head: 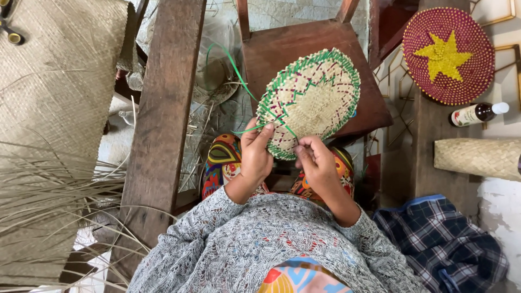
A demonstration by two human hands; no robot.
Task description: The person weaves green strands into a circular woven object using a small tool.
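Both hands, left hand (pixel 255 154) and right hand (pixel 316 160), pinch a woven disc (pixel 312 97) (green-edged) near a white-labelled brown bottle (pixel 477 114).

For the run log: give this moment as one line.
left hand: pinches green strip | right hand: grips woven disc rim | disc: above wooden chair

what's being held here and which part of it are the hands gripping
Both the left hand and right hand pinch the woven oval mat at its lower green-edged rim.
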